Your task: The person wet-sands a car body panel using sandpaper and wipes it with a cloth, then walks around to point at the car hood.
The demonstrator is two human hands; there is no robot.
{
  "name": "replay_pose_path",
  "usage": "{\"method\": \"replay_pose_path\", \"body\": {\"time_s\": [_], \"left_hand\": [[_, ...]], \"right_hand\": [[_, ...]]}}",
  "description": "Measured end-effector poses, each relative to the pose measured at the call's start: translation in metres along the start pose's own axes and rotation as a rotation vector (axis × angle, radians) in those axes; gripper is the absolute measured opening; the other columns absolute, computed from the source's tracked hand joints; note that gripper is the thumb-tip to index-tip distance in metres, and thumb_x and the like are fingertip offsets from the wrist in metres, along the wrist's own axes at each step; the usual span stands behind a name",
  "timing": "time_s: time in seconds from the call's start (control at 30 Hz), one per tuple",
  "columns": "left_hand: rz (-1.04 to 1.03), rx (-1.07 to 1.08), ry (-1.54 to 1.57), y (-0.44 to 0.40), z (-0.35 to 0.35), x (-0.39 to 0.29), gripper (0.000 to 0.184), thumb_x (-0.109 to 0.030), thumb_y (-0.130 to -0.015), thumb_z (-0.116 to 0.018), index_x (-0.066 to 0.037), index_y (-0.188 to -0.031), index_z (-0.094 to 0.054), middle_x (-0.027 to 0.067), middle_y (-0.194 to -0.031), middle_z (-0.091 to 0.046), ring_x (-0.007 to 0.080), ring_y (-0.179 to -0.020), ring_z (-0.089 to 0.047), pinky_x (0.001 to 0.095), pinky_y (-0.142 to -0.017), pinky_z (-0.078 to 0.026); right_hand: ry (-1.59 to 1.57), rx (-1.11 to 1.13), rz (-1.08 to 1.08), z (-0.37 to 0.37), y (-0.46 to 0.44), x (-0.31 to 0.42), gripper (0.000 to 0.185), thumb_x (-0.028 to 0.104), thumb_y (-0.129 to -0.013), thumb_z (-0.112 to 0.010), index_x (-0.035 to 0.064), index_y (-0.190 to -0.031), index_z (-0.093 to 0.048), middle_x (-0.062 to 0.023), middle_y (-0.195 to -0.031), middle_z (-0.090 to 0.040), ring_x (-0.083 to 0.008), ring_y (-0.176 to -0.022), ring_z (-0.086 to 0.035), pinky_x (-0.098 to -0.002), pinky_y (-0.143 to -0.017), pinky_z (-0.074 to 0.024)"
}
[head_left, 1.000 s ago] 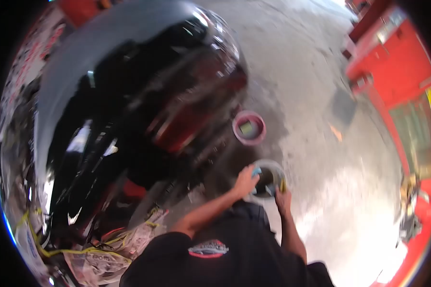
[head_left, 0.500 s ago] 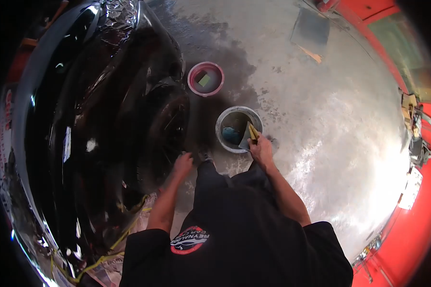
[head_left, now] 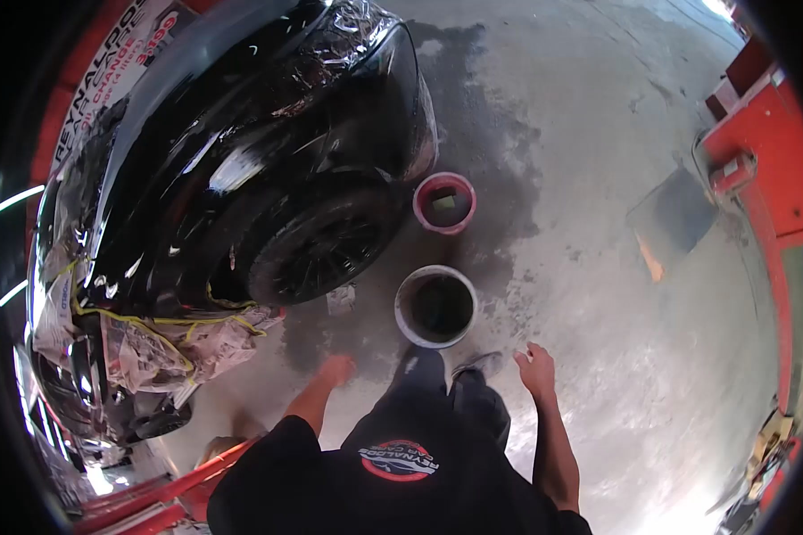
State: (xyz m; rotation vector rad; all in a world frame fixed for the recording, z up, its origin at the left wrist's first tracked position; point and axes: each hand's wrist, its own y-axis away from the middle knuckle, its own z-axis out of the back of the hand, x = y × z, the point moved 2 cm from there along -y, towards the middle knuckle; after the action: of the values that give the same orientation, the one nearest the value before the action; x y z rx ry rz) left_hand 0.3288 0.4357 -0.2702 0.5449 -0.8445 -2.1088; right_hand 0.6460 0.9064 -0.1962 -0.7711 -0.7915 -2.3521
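My left hand (head_left: 337, 368) hangs low beside my left leg, blurred, with its fingers too smeared to read. My right hand (head_left: 535, 367) is out to the right of my shoes, fingers partly curled and apart, with nothing visible in it. Ahead of my feet stands a whitish bucket (head_left: 436, 307) with dark water in it; neither hand touches it. Beyond it sits a pink-red tub (head_left: 444, 203) holding a greenish-yellow block (head_left: 443, 202). To the left is a glossy black car (head_left: 268, 152) with its wheel (head_left: 323, 245) near the bucket.
Masking paper with yellow tape (head_left: 152, 352) covers part of the car. A dark flat sheet (head_left: 678, 214) lies on the floor at right, near red cabinets (head_left: 781, 160). Red metal bars (head_left: 187, 486) run along the lower left. Wet patches darken the floor.
The scraper-like piece and yellow item held in my right hand half a second ago no longer show there. Both hands are now away from the bucket, and the view has shifted, showing more of the car's wheel.
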Motion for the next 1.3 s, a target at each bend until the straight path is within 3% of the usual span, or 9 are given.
{"method": "replay_pose_path", "body": {"time_s": [0.37,0.53,0.6,0.63,0.67,0.73,0.8,1.07,1.3], "left_hand": [[0.161,0.285,-0.020,-0.040,0.013,-0.161,0.035,-0.031,-0.092,-0.057,-0.009,-0.114,-0.073,0.0203,-0.117,-0.070,0.0401,-0.110,-0.066,0.0492,-0.096,-0.052],[0.007,0.146,0.125,-0.146,0.094,-0.297,0.034,-0.025,-0.092,-0.053,-0.002,-0.105,-0.074,0.0241,-0.116,-0.069,0.0406,-0.108,-0.067,0.0498,-0.096,-0.052],[-0.167,-0.083,0.254,-0.178,0.192,-0.373,0.036,-0.025,-0.093,-0.051,0.003,-0.106,-0.071,0.0282,-0.114,-0.068,0.0417,-0.107,-0.067,0.0500,-0.096,-0.051],[-0.136,-0.055,0.198,-0.234,0.183,-0.380,0.034,-0.024,-0.092,-0.052,0.003,-0.102,-0.069,0.0283,-0.109,-0.068,0.0433,-0.104,-0.066,0.0510,-0.094,-0.051],[-0.264,-0.234,0.225,-0.249,0.237,-0.414,0.030,-0.023,-0.093,-0.051,0.002,-0.097,-0.067,0.0262,-0.102,-0.067,0.0435,-0.101,-0.065,0.0516,-0.091,-0.051],[-0.188,-0.414,0.568,-0.279,0.314,-0.467,0.026,-0.023,-0.092,-0.054,-0.001,-0.098,-0.066,0.0229,-0.100,-0.068,0.0415,-0.101,-0.064,0.0503,-0.090,-0.051],[-0.236,-0.476,0.667,-0.307,0.379,-0.515,0.025,-0.021,-0.091,-0.055,-0.002,-0.102,-0.068,0.0217,-0.104,-0.069,0.0398,-0.103,-0.065,0.0492,-0.092,-0.051],[-0.186,-0.276,0.391,-0.443,0.469,-0.655,0.025,-0.025,-0.092,-0.060,-0.006,-0.104,-0.070,0.0196,-0.105,-0.071,0.0377,-0.105,-0.067,0.0487,-0.088,-0.053],[0.190,-0.324,0.499,-0.510,0.431,-0.694,0.027,-0.018,-0.085,-0.062,-0.004,-0.106,-0.071,0.0247,-0.102,-0.071,0.0450,-0.099,-0.067,0.0532,-0.087,-0.054]], "right_hand": [[-0.202,-0.015,0.257,0.177,-0.134,0.061,0.039,0.018,-0.090,-0.071,-0.0024,-0.123,-0.066,-0.0236,-0.112,-0.069,-0.0404,-0.101,-0.067,-0.0440,-0.090,-0.0520],[0.227,-0.032,-0.104,0.200,-0.185,-0.209,0.049,0.034,-0.093,-0.064,0.0013,-0.129,-0.064,-0.0242,-0.117,-0.068,-0.0406,-0.113,-0.063,-0.0508,-0.099,-0.0477],[0.384,-0.191,-0.239,0.209,-0.139,-0.368,0.042,0.040,-0.087,-0.067,-0.0010,-0.096,-0.074,-0.0237,-0.100,-0.073,-0.0391,-0.098,-0.069,-0.0492,-0.088,-0.0526],[0.372,0.095,-0.442,0.219,-0.113,-0.440,0.039,0.037,-0.087,-0.066,0.0024,-0.069,-0.070,-0.0201,-0.074,-0.070,-0.0376,-0.072,-0.068,-0.0515,-0.070,-0.0516],[0.441,0.277,-0.667,0.236,-0.090,-0.474,0.061,0.052,-0.091,-0.056,-0.0046,-0.076,-0.072,-0.0281,-0.081,-0.069,-0.0454,-0.087,-0.067,-0.0549,-0.083,-0.0502],[0.731,0.292,-0.247,0.289,-0.066,-0.452,0.057,0.044,-0.098,-0.049,-0.0011,-0.072,-0.072,-0.0241,-0.077,-0.068,-0.0442,-0.079,-0.065,-0.0565,-0.079,-0.0480],[0.846,0.371,-0.273,0.293,-0.059,-0.486,0.047,0.041,-0.099,-0.053,-0.0013,-0.093,-0.073,-0.0219,-0.088,-0.071,-0.0384,-0.083,-0.066,-0.0509,-0.080,-0.0500],[0.334,0.341,-0.301,0.378,-0.412,-0.402,0.043,0.040,-0.096,-0.057,-0.0001,-0.104,-0.072,-0.0198,-0.086,-0.071,-0.0313,-0.081,-0.068,-0.0468,-0.077,-0.0520],[0.495,0.193,-0.088,0.588,-0.769,-0.487,0.043,0.038,-0.094,-0.062,0.0009,-0.113,-0.072,-0.0179,-0.083,-0.072,-0.0250,-0.079,-0.069,-0.0431,-0.074,-0.0537]]}}
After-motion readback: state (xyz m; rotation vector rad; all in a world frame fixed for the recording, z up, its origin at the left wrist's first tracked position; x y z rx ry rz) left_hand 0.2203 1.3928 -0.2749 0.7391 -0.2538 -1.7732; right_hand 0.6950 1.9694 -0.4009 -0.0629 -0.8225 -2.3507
